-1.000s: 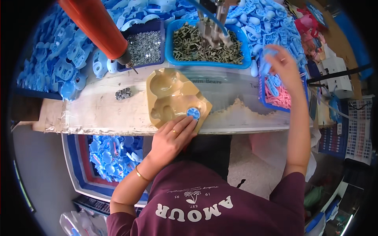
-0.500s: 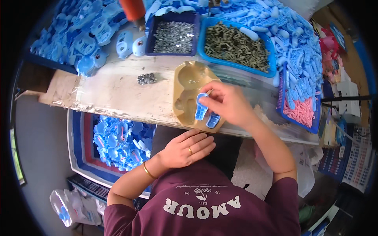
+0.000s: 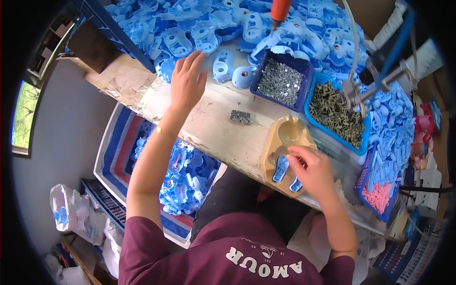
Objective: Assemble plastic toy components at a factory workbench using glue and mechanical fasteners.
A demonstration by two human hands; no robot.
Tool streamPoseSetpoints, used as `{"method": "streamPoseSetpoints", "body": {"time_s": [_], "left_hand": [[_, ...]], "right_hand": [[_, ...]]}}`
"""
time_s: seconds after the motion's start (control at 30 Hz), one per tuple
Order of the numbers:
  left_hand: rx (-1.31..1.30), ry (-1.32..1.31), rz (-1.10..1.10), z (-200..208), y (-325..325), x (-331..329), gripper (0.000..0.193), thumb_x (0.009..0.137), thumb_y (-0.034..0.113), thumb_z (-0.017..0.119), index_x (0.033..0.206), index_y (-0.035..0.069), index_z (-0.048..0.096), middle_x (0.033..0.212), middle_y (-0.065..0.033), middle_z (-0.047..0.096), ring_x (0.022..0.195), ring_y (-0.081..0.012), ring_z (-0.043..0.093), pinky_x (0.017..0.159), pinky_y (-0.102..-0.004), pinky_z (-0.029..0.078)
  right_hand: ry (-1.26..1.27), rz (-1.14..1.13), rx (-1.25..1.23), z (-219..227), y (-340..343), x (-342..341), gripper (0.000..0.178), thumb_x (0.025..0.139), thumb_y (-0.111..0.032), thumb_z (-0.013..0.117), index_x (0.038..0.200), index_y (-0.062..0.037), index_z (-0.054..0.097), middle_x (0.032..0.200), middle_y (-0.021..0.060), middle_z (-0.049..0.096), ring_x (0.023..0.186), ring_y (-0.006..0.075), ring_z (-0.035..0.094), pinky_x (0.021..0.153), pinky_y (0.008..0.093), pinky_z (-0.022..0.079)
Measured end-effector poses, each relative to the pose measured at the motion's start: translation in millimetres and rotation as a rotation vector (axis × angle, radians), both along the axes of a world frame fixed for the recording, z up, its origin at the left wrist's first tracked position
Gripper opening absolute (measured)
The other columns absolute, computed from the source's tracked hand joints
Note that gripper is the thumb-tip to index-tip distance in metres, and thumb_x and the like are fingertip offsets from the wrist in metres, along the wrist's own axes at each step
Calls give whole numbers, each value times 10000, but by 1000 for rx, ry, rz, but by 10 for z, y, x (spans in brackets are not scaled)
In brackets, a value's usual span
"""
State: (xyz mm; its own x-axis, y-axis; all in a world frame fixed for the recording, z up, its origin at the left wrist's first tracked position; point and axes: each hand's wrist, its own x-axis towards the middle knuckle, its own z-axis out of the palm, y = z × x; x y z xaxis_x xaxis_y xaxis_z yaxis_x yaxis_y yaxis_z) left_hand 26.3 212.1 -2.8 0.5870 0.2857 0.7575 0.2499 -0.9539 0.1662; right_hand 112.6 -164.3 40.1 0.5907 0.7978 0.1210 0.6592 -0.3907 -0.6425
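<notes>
My left hand (image 3: 187, 84) stretches out over the far left of the bench, fingers apart and holding nothing. It is nearest to a pale blue hollow plastic shell (image 3: 166, 70) at the edge of a heap. My right hand (image 3: 312, 170) is over a tan moulded holder (image 3: 269, 151) at the bench's front edge. Its thumb and fingers are pinched at the upper end of a long blue plastic piece (image 3: 280, 169). Beside that, a second blue piece (image 3: 296, 184) lies in the holder, partly covered by the hand.
Behind stand a dark blue tray (image 3: 255, 90) of small silvery parts and a blue tray (image 3: 309, 114) of dull metal parts. A small metal block (image 3: 241, 117) lies mid-bench. An orange-red tool (image 3: 280, 10) hangs above. Below, a lined bin (image 3: 114, 154) holds blue pieces.
My left hand has gone from lying at the bench's front edge to reaching far left, its fingers spreading. The right hand stays at the holder. The view has turned left.
</notes>
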Motion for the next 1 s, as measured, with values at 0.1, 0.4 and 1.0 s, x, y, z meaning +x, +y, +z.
{"method": "streamPoseSetpoints", "body": {"time_s": [0.1, 0.4, 1.0], "left_hand": [[-35, 75, -24, 25, 320, 346, 307, 918, 112, 648, 1224, 94, 652, 1268, -97, 645, 1147, -333, 589, 964, -418, 488], [203, 216, -250, 156, -678, -70, 163, 803, 192, 726, 907, 137, 613, 897, -31, 574, 870, -212, 601, 696, -352, 485], [-418, 241, -576, 88, -2227, -572, 814, 769, 251, 828, 1460, 75, 435, 1549, -160, 393, 1387, -378, 406, 1184, -578, 268]], "right_hand": [[8, 63, -33, 39, 104, -97, 208, 904, -182, 733, 1070, -57, 731, 884, 121, 739, 689, 223, 707, 632, 321, 544], [339, 39, 11, 64, 30, -110, 155, 974, -127, 670, 1058, 0, 698, 868, 80, 734, 788, 132, 710, 698, 271, 546], [218, -43, 69, -5, -421, 300, 172, 870, -27, 724, 1038, -12, 690, 885, 45, 718, 801, 153, 685, 697, 273, 515]]}}
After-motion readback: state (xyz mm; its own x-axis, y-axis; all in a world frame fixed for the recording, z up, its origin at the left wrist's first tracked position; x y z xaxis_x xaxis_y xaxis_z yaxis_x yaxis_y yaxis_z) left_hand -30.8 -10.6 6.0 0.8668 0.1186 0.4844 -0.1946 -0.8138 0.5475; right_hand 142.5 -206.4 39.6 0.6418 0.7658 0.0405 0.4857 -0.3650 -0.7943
